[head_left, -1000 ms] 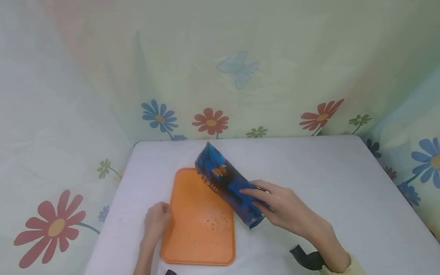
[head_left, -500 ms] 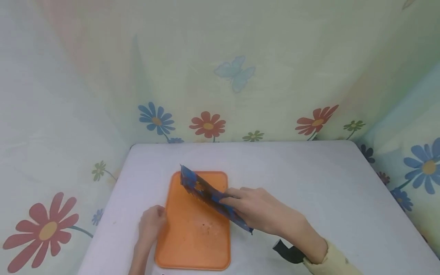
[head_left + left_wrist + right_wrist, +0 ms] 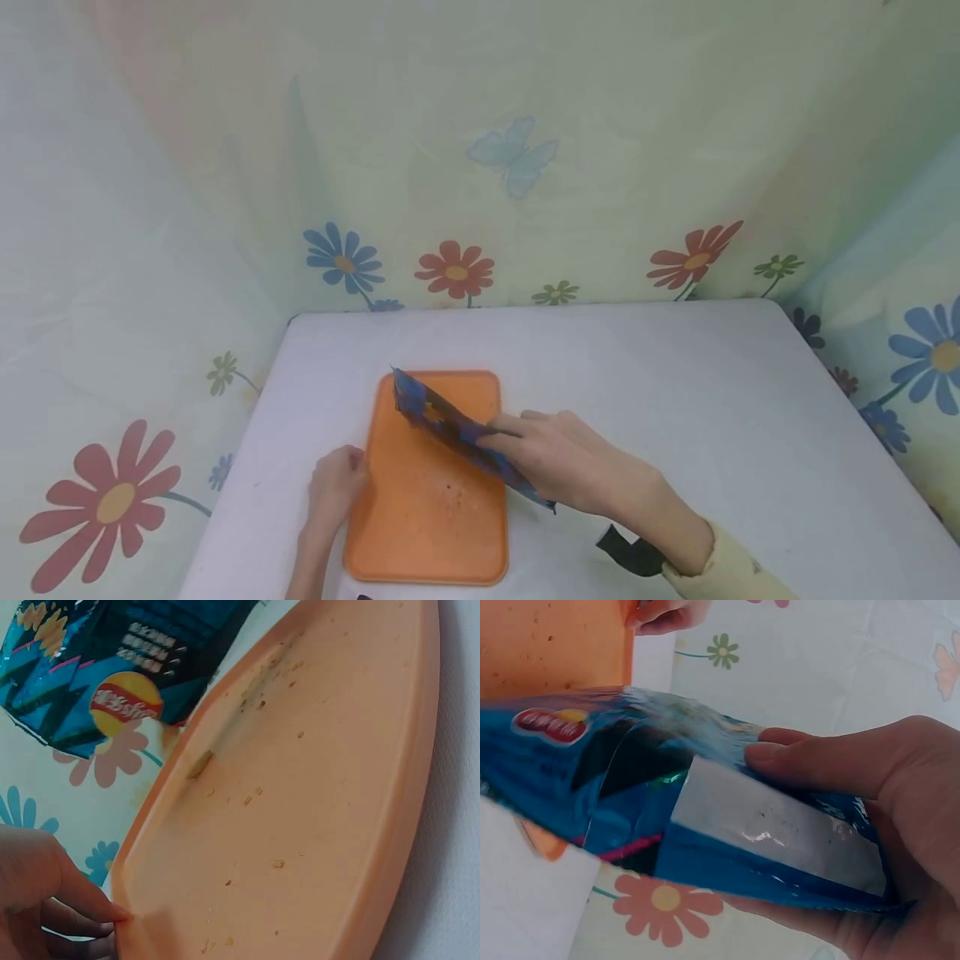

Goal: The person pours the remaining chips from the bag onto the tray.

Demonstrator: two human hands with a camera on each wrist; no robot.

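Crumbs (image 3: 200, 765) dotted the orange tray (image 3: 420, 542), whose edge the left hand (image 3: 337, 483) pinched, while the right hand (image 3: 558, 458) gripped the blue bag (image 3: 442, 423) slanted over it. An uneven lift at that edge might have tipped crumbs onto the bench (image 3: 637, 375).

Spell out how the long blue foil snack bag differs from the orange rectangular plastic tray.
The long blue foil snack bag carries printed patterns and lettering; the orange rectangular plastic tray is plain, with scattered crumbs. The bag is flexible-looking and creased; the tray looks stiff, with a raised rim. The right hand grips the bag; the left hand holds the tray's edge. Both are longer than wide.
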